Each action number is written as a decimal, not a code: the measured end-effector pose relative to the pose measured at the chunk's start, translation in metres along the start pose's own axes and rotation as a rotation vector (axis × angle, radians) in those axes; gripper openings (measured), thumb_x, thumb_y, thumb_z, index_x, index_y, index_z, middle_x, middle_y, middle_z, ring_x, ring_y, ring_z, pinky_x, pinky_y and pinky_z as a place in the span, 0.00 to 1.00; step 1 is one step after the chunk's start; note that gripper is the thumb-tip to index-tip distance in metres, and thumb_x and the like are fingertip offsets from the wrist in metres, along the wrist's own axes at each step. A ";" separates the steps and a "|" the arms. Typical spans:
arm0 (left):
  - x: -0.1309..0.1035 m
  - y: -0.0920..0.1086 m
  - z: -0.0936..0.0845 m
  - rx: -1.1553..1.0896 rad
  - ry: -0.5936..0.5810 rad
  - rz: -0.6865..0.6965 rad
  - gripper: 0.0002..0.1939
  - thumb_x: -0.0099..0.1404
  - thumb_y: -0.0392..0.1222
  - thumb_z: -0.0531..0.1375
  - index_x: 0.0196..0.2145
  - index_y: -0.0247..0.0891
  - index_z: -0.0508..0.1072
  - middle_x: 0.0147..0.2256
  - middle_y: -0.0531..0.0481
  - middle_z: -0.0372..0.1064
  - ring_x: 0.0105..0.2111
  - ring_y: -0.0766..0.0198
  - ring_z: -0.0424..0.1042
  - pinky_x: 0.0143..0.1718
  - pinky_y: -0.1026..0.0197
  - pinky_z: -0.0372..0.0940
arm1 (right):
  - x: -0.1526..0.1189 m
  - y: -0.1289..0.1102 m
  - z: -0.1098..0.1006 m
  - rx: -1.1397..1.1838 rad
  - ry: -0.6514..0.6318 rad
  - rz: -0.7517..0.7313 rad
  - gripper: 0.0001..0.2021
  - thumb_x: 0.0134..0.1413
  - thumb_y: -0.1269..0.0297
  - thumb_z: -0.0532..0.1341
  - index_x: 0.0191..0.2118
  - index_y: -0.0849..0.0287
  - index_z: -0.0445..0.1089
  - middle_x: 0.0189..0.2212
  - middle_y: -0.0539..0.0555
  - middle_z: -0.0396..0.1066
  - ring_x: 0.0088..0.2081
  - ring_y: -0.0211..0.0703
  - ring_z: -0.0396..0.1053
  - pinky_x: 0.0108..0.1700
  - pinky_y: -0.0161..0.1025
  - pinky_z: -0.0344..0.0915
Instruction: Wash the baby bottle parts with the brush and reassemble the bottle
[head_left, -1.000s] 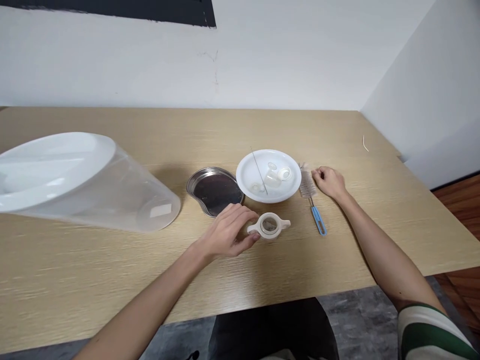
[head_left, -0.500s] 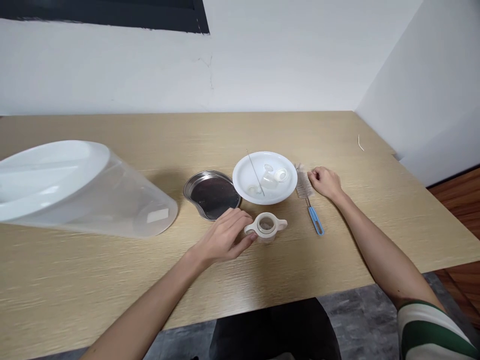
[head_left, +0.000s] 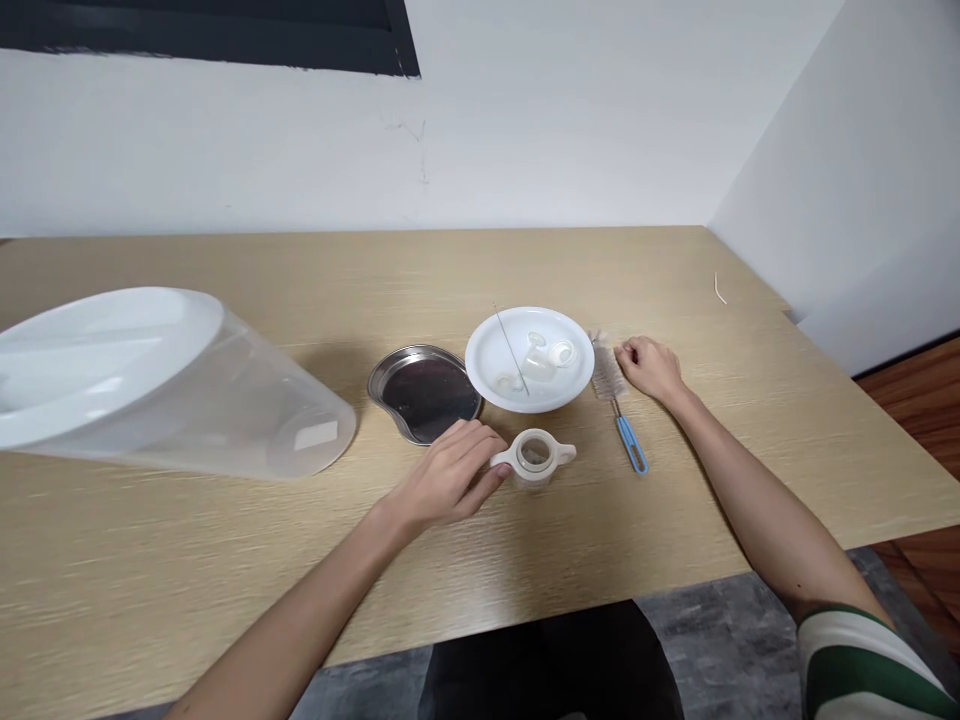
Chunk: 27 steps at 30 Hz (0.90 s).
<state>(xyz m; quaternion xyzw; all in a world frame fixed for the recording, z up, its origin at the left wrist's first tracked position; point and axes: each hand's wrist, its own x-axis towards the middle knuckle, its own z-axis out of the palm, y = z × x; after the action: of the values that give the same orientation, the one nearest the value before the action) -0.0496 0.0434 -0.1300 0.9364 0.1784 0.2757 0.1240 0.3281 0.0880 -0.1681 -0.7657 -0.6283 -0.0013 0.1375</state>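
Note:
My left hand (head_left: 459, 470) pinches one side handle of a whitish two-handled ring (head_left: 564, 454) between thumb and fingers. The ring sits around the open neck of a small clear bottle (head_left: 533, 482), which is mostly hidden below it. My right hand (head_left: 651, 368) rests on the table, its fingers curled in with nothing seen in them. Just left of that hand lies a bottle brush (head_left: 631, 445) with pale bristles and a blue handle. Behind the bottle is a white plate (head_left: 484, 375) holding several small whitish and clear parts and a thin wire-like stick (head_left: 511, 348).
A metal kidney-shaped tray (head_left: 427, 395) touches or underlies the plate's left side. A large translucent container (head_left: 247, 410) with a white lid lies tilted at the left. A thin white strip (head_left: 720, 289) lies far right. The wall (head_left: 562, 130) bounds the table's back.
The two-handled ring has tilted slightly at the bottle's neck, with my left hand still on its handle. My right hand has stayed where it was. The view has shifted a little.

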 end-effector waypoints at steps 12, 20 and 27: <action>0.000 0.000 -0.001 -0.015 -0.020 0.011 0.06 0.70 0.40 0.55 0.43 0.36 0.66 0.34 0.47 0.70 0.33 0.61 0.66 0.36 0.57 0.60 | -0.001 -0.001 -0.001 0.007 0.000 0.005 0.18 0.65 0.52 0.52 0.31 0.56 0.71 0.35 0.56 0.75 0.35 0.45 0.67 0.31 0.38 0.49; -0.002 -0.002 -0.002 -0.022 -0.025 0.002 0.09 0.71 0.44 0.53 0.42 0.36 0.66 0.35 0.46 0.70 0.33 0.60 0.66 0.37 0.56 0.60 | -0.001 -0.001 -0.001 0.000 -0.007 0.003 0.17 0.65 0.53 0.52 0.32 0.57 0.71 0.36 0.57 0.76 0.36 0.45 0.68 0.32 0.37 0.50; -0.002 -0.001 -0.002 -0.019 -0.053 -0.021 0.08 0.72 0.43 0.52 0.42 0.36 0.66 0.35 0.47 0.70 0.33 0.60 0.66 0.37 0.56 0.60 | -0.001 -0.002 0.000 -0.001 -0.001 0.004 0.17 0.65 0.53 0.51 0.31 0.56 0.70 0.36 0.55 0.76 0.36 0.44 0.68 0.31 0.37 0.48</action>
<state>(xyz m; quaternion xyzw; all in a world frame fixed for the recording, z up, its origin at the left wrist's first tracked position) -0.0521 0.0439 -0.1298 0.9402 0.1824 0.2511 0.1406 0.3263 0.0875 -0.1676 -0.7670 -0.6269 -0.0008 0.1367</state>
